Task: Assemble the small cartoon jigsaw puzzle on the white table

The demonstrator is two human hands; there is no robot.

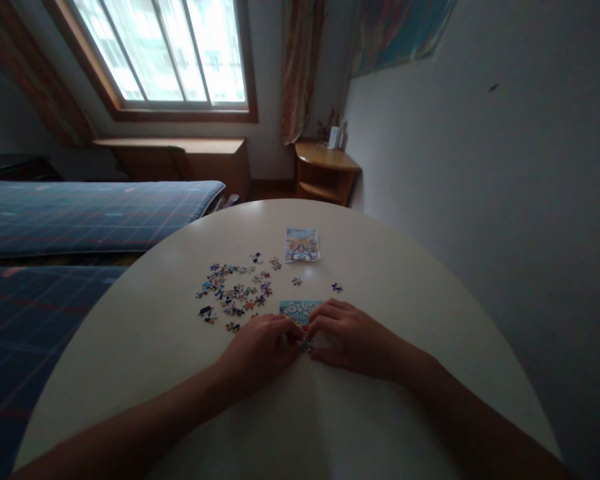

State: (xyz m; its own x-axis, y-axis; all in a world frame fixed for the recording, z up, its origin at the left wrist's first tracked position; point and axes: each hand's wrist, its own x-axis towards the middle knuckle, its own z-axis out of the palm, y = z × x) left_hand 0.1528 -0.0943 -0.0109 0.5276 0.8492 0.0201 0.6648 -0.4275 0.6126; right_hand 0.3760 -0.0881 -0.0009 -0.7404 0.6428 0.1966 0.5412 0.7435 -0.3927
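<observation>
A partly assembled puzzle (300, 307) with a teal top lies on the white round table, partly covered by both hands. At its lower edge a small puzzle piece (307, 346) sits between the fingertips. My left hand (266, 343) is closed, its fingers pinched at that piece from the left. From the right, my right hand (347, 337) touches the same piece with thumb and fingers bent together. Loose puzzle pieces (237, 292) form a scattered group left of the puzzle. Single pieces lie above it, one (297, 282) near the middle and another (337, 287) to the right.
A printed picture sheet (303, 245) lies farther back on the table (410, 280). Beyond the table are a bed (90, 213) at the left, a wooden corner shelf (327, 157), a desk (215, 145) under the window, and a wall at the right.
</observation>
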